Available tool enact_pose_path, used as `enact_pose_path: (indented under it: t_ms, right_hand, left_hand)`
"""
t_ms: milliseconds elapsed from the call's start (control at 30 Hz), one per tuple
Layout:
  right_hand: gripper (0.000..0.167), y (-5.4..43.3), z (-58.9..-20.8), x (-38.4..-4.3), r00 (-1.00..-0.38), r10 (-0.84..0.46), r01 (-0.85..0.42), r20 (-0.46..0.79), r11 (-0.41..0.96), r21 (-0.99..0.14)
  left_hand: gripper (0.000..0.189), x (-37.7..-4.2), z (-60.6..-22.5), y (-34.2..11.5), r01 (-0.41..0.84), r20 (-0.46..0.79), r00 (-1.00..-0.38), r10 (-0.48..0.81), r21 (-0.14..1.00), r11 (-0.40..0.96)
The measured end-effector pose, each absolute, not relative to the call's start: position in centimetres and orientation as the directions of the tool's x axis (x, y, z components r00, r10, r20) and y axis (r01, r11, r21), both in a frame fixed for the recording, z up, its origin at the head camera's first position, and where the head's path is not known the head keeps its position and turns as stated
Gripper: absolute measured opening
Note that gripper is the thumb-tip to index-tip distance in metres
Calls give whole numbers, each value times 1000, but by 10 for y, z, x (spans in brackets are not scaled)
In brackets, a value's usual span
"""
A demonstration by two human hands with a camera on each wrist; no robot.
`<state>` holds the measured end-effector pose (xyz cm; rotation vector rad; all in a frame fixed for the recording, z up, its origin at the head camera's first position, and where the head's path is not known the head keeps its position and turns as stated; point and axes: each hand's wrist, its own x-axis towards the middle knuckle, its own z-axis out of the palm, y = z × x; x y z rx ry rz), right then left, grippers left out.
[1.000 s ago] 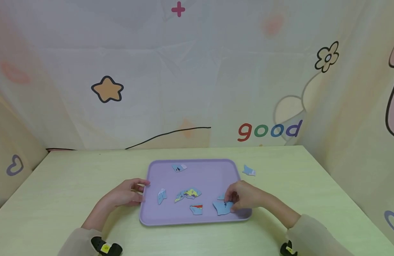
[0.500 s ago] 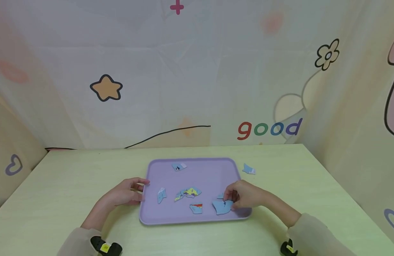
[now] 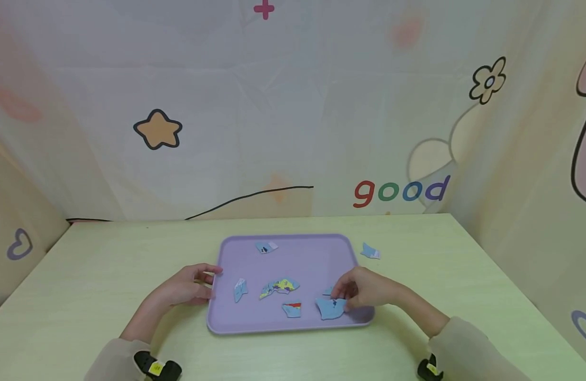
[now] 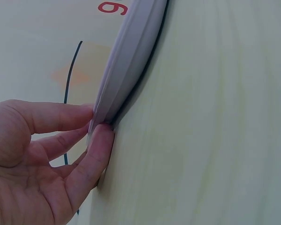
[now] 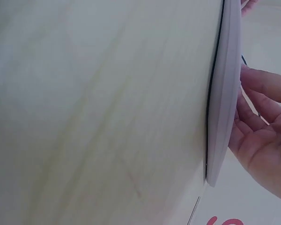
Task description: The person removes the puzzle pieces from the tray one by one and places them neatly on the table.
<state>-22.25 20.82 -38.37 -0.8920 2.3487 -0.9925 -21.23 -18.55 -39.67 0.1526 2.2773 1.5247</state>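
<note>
A purple tray (image 3: 293,259) with blue jigsaw pieces on it lies on the table. My left hand (image 3: 190,286) touches the tray's left rim with thumb and fingertips; the left wrist view shows these fingertips (image 4: 102,136) against the rim. At the tray's front right, my right hand (image 3: 364,290) has thumb and bent fingers at the edges of a large blue jigsaw piece (image 3: 328,309), pinching it. Behind that piece, a smaller blue piece (image 3: 327,291) is partly hidden by the fingers. In the right wrist view, the tray wall (image 5: 225,93) hides the fingertips.
Elsewhere on the tray lie a joined yellow-and-blue section (image 3: 284,286), a red-striped piece (image 3: 293,310), a pale blue piece (image 3: 240,291) and a back piece (image 3: 266,247). Another blue piece (image 3: 370,251) is on the table beyond the tray's right corner. A printed curtain (image 3: 273,132) stands behind.
My right hand and the large blue piece have shifted very slightly left. The left hand stays at the rim.
</note>
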Motion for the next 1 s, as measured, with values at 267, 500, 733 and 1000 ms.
enact_pose_path:
  t_ms: [267, 500, 733, 1000]
  right_hand:
    - [27, 208, -380, -222, -721, -666, -286, -189, 536, -794]
    - [25, 212, -379, -222, -743, -646, -311, -173, 563, -766]
    - [27, 225, -380, -227, -781, -597, -244, -181, 560, -792]
    - [35, 247, -378, -234, -814, -547, -140, -195, 511, -848]
  left_hand:
    - [50, -212, -393, -185, -122, -261, -920, 292, 899, 420]
    - [50, -213, -394, -185, -110, -253, -917, 309, 904, 412]
    - [50, -213, -396, -185, -115, -253, -917, 308, 908, 402]
    - [50, -212, -396, -186, -115, -253, -917, 309, 909, 402]
